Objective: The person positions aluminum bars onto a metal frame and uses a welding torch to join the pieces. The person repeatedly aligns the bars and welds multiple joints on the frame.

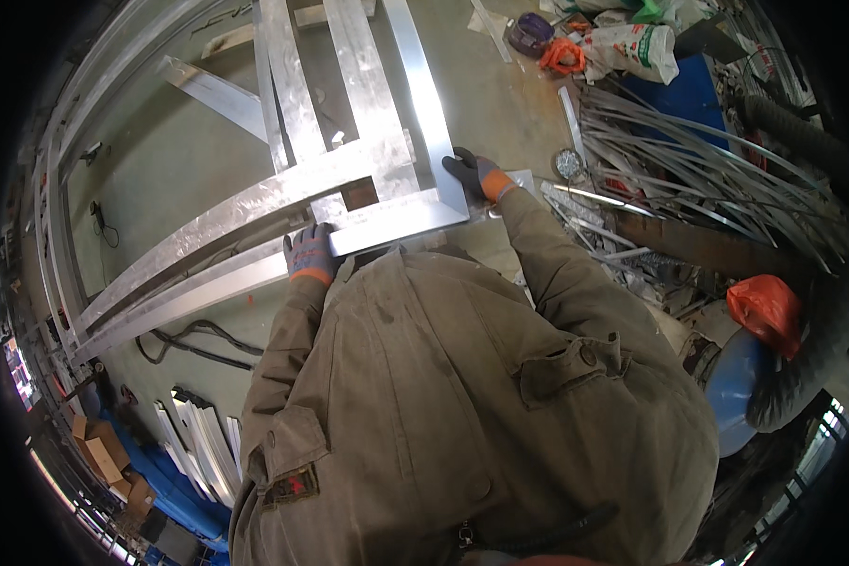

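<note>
A large silvery metal frame [387, 224] of flat-sided bars lies in front of me, with a mitred corner near my right. My left hand [309, 253], in a grey glove with an orange cuff, grips the near bar to the left of that corner. On the outer edge of the right-hand bar [423, 94], just above the corner, my right hand [479, 174] is closed in a matching glove. The undersides of both grips are hidden. Inside the frame, a wide crossbar [255, 193] and several lengthwise bars cross it.
Thin metal strips [698, 156] lie heaped on the right, beside a round tape roll [568, 164]. White sacks [632, 52] and a red bag [766, 311] stand around. A black cable [198, 344] loops on the floor at left, near white profiles [198, 443] and cardboard boxes [104, 453].
</note>
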`<state>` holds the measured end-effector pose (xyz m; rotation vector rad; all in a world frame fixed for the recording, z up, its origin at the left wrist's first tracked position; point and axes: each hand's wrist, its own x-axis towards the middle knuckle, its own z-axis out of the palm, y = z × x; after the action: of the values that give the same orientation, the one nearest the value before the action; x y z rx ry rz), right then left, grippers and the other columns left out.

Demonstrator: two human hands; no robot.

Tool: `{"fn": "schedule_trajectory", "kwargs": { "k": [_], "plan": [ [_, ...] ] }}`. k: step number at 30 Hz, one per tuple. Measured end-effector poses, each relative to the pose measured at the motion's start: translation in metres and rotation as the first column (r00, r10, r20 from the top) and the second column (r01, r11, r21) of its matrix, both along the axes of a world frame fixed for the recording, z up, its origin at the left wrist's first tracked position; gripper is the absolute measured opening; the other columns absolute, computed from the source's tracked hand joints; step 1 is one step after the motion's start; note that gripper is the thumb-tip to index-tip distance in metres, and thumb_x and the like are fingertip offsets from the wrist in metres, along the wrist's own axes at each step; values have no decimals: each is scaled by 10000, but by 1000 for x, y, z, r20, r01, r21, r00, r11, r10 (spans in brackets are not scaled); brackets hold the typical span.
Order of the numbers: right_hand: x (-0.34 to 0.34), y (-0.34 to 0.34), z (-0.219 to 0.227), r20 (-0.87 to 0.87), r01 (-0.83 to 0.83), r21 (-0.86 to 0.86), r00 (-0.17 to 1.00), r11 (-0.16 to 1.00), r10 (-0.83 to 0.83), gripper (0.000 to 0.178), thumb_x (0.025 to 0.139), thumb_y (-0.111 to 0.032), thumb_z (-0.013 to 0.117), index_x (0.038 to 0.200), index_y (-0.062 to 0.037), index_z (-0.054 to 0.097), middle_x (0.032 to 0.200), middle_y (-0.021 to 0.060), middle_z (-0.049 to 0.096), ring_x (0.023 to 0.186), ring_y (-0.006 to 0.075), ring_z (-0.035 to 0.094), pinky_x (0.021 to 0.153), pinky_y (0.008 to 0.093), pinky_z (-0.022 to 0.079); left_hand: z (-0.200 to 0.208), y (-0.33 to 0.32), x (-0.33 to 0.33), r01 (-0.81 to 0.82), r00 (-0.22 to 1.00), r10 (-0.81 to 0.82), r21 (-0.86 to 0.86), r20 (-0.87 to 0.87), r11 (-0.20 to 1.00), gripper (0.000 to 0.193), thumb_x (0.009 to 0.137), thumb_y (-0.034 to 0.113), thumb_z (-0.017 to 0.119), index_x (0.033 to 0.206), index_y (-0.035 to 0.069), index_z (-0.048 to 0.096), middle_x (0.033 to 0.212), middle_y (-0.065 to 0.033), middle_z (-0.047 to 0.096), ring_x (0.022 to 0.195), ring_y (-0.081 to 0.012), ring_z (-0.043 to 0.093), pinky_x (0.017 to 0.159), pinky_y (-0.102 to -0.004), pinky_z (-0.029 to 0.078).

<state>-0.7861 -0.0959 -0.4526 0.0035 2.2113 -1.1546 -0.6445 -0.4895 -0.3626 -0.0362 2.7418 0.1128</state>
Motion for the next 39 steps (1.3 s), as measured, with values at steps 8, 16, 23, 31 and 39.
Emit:
{"fn": "schedule_trajectory", "kwargs": {
  "k": [8,16,23,31,39],
  "plan": [
    [13,-2,11,-6,-53,-49,999,997,52,868,976,-698,550,1585,-88,441,1377,258,665,1260,407,646,1054,440,502,12,10,-6,-12,999,12,5,33,1000,531,798,358,885,1276,253,680,1359,-66,652,1295,-315,609,1215,-585,321],
    [15,-1,16,-46,-71,56,996,996,74,861,975,-701,547,1585,-100,449,1375,264,663,1255,430,646,1057,457,507,8,10,0,-21,1000,21,36,-4,999,497,817,343,866,1269,249,682,1343,-62,664,1289,-313,606,1218,-568,320],
    [22,-13,42,-145,-48,281,985,959,92,854,937,-701,612,1551,-118,499,1395,219,664,1280,411,630,1068,461,503,11,12,-2,-21,1000,21,-10,17,1000,516,817,359,868,1286,254,681,1370,-55,649,1319,-305,586,1224,-552,315],
    [57,-15,75,111,-139,363,988,921,105,909,809,-687,770,1491,-126,555,1432,172,643,1326,373,597,1101,446,489,12,13,1,-23,1000,23,0,6,1000,496,828,347,862,1280,251,680,1368,-52,649,1310,-302,589,1224,-546,318],
    [46,-9,73,89,-124,239,990,963,106,692,787,-535,850,1287,-75,720,1188,149,769,1123,342,712,983,420,536,12,13,0,-35,999,35,-18,17,999,495,836,356,858,1284,253,677,1368,-46,655,1330,-295,580,1228,-549,310]
  ]
}}
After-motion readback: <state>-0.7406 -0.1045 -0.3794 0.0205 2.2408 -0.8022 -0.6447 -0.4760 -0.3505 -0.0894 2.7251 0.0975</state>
